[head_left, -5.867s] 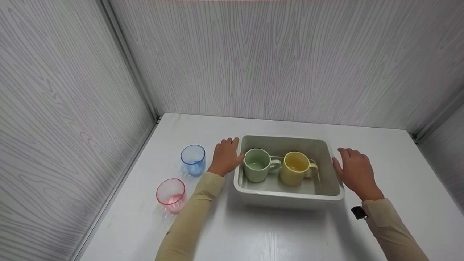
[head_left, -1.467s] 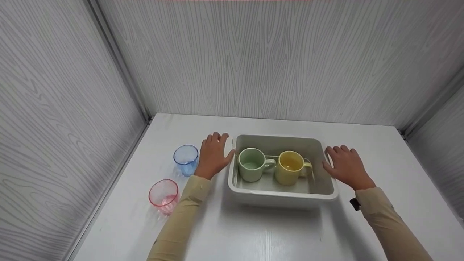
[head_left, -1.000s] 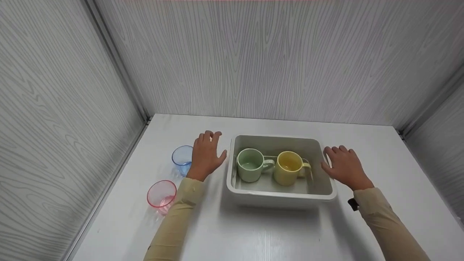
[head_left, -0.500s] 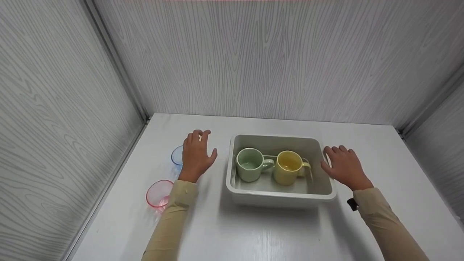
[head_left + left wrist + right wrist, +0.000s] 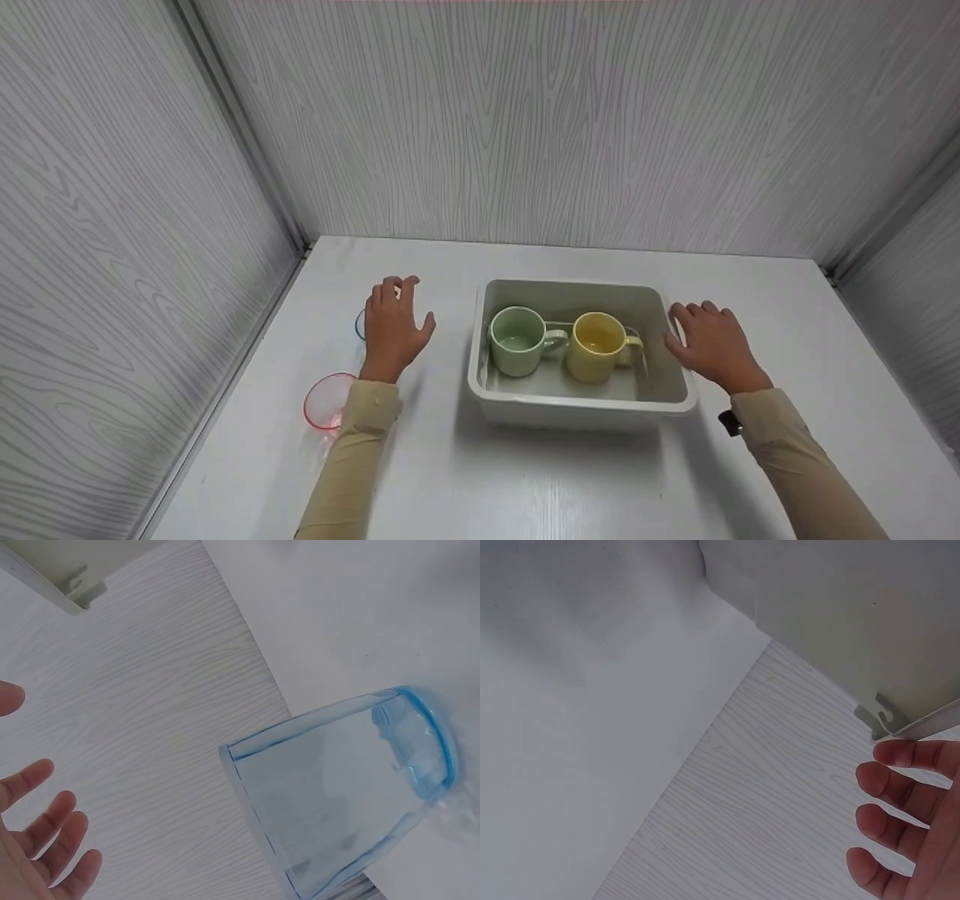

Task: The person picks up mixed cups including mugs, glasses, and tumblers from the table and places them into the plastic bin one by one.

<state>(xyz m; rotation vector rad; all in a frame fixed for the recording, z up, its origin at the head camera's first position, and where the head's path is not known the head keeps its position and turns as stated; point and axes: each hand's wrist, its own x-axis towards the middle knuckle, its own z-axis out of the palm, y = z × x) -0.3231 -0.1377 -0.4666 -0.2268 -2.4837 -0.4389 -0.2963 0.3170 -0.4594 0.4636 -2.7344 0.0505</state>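
Observation:
My left hand (image 5: 394,330) hovers with thumb and fingers spread over the blue transparent cup (image 5: 337,795), hiding most of it in the head view. In the left wrist view a gap separates the fingers from the cup, which stands upright on the table. A pink transparent cup (image 5: 326,405) is partly covered by my left sleeve. At the right rim of a light grey bin (image 5: 585,405), my right hand (image 5: 716,345) has loosely bent fingers, its thumb at the rim; firm contact is unclear. Inside the bin stand a green mug (image 5: 517,343) and a yellow mug (image 5: 595,349), both upright.
The white table (image 5: 555,480) meets a grey wood-grain panel (image 5: 525,127) behind the bin. A similar panel (image 5: 112,262) rises on the left, close to both cups. Another (image 5: 915,322) stands on the right.
My left hand has left the bin's left side and moved left to the blue cup, covering more of it. The right hand stays by the bin's right rim. Bin and mugs remain in place.

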